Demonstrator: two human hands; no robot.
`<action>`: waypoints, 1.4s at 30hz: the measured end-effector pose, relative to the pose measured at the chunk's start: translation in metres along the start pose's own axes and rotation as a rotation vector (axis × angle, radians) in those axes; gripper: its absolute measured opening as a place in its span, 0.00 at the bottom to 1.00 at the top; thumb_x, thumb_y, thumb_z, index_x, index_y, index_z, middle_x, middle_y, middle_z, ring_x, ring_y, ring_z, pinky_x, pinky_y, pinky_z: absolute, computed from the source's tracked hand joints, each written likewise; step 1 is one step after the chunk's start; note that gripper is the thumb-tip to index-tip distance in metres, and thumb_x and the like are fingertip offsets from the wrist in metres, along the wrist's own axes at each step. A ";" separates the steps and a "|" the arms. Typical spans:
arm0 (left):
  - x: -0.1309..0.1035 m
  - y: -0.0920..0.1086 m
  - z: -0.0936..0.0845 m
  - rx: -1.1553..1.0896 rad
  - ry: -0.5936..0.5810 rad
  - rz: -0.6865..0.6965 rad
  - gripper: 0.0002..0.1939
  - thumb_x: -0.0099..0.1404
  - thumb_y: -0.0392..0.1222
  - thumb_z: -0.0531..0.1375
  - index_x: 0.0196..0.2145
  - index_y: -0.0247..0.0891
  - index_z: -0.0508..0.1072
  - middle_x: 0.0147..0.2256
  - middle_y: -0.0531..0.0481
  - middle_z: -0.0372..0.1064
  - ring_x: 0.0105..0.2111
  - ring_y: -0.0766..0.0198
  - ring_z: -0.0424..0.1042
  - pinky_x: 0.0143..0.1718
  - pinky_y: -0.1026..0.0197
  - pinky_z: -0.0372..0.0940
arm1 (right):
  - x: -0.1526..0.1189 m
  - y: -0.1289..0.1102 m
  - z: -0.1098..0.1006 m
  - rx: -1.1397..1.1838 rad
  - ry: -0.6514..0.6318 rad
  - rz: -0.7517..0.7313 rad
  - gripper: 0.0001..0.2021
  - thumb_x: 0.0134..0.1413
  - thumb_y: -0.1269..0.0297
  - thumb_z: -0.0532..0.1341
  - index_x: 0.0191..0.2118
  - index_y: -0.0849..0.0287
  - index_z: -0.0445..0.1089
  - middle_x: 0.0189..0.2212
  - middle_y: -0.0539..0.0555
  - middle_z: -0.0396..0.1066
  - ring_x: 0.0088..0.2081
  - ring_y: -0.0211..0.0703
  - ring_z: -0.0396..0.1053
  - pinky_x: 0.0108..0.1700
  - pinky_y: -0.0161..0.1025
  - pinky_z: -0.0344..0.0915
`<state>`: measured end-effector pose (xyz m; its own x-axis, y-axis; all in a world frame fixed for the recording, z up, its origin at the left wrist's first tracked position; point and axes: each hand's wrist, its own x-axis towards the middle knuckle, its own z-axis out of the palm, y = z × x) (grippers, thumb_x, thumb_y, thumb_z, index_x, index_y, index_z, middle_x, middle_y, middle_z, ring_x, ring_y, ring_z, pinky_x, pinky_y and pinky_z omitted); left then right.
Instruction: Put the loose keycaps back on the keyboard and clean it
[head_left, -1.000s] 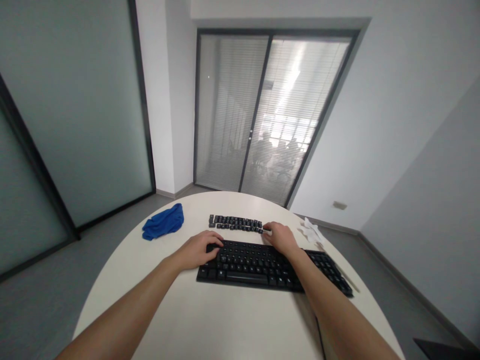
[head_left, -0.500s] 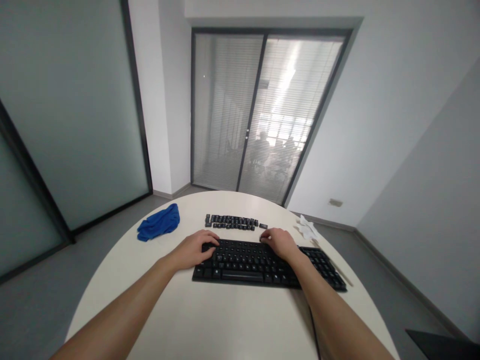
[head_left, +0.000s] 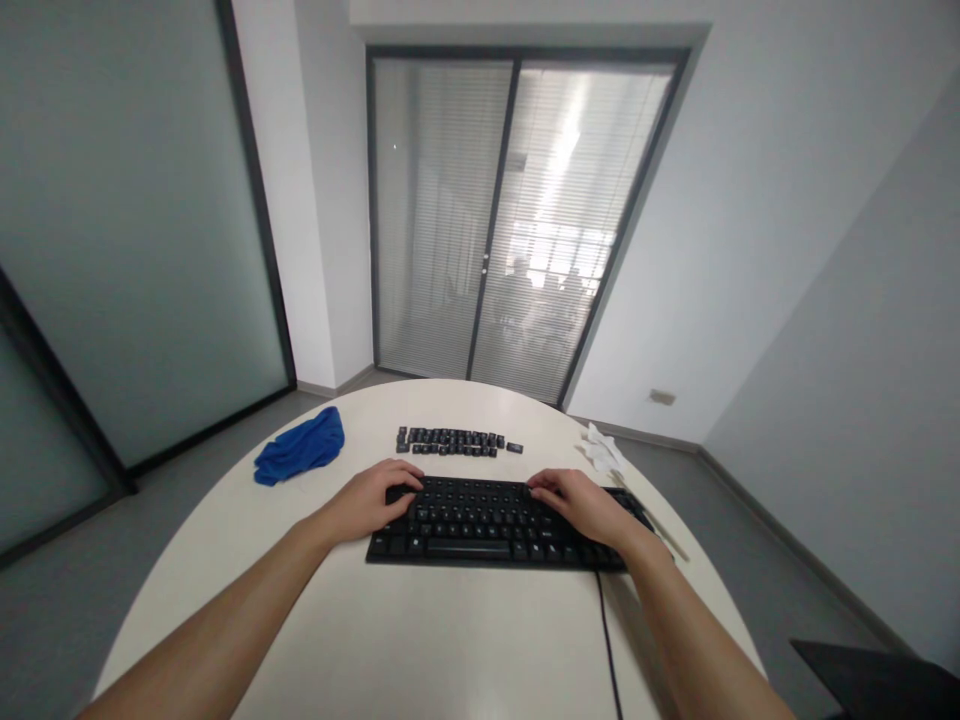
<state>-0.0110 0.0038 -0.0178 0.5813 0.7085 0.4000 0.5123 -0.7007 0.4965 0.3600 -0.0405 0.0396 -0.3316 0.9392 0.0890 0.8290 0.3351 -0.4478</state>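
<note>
A black keyboard (head_left: 469, 548) lies across the round white table. My left hand (head_left: 373, 497) rests at its left end, thumb and fingers apart around the upper left corner, touching the edge. Over the upper right part of the main keys is my right hand (head_left: 574, 497), its thumb and fingers bent close together at the top row; whatever is between the fingertips is too small to make out. Beyond the keyboard, loose black keycaps (head_left: 454, 443) form two rows, with one longer keycap (head_left: 514, 448) at their right end.
A blue cloth (head_left: 301, 447) lies on the left of the white table (head_left: 360, 640). White crumpled material (head_left: 600, 448) and a thin light stick (head_left: 667, 535) are at the right edge. A black cable (head_left: 609, 640) runs from the keyboard towards me.
The view has shifted slightly. My right hand has moved a little towards me and to the right relative to the keyboard, its fingers now at the top row. My left hand keeps its place.
</note>
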 end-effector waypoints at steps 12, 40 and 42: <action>-0.001 0.001 0.001 0.002 0.016 0.008 0.11 0.66 0.39 0.58 0.43 0.45 0.78 0.51 0.48 0.74 0.51 0.56 0.72 0.57 0.49 0.65 | -0.005 -0.009 -0.005 -0.001 -0.107 -0.063 0.14 0.63 0.58 0.57 0.43 0.57 0.78 0.42 0.57 0.76 0.42 0.47 0.72 0.48 0.42 0.67; -0.001 -0.002 0.001 0.005 0.024 0.016 0.11 0.65 0.40 0.58 0.43 0.44 0.78 0.52 0.48 0.74 0.51 0.56 0.72 0.57 0.49 0.65 | -0.003 -0.017 -0.002 -0.129 -0.082 -0.065 0.10 0.57 0.65 0.60 0.41 0.59 0.77 0.40 0.57 0.76 0.39 0.45 0.73 0.44 0.38 0.67; -0.001 -0.001 0.001 0.005 0.020 0.012 0.10 0.65 0.39 0.58 0.43 0.44 0.78 0.52 0.48 0.74 0.51 0.56 0.72 0.57 0.50 0.65 | -0.002 -0.015 -0.001 -0.127 -0.080 -0.065 0.09 0.57 0.64 0.61 0.41 0.58 0.77 0.40 0.56 0.76 0.39 0.46 0.73 0.43 0.39 0.67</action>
<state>-0.0114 0.0041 -0.0192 0.5745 0.7018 0.4212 0.5091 -0.7093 0.4875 0.3488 -0.0475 0.0473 -0.4169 0.9080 0.0410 0.8533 0.4065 -0.3265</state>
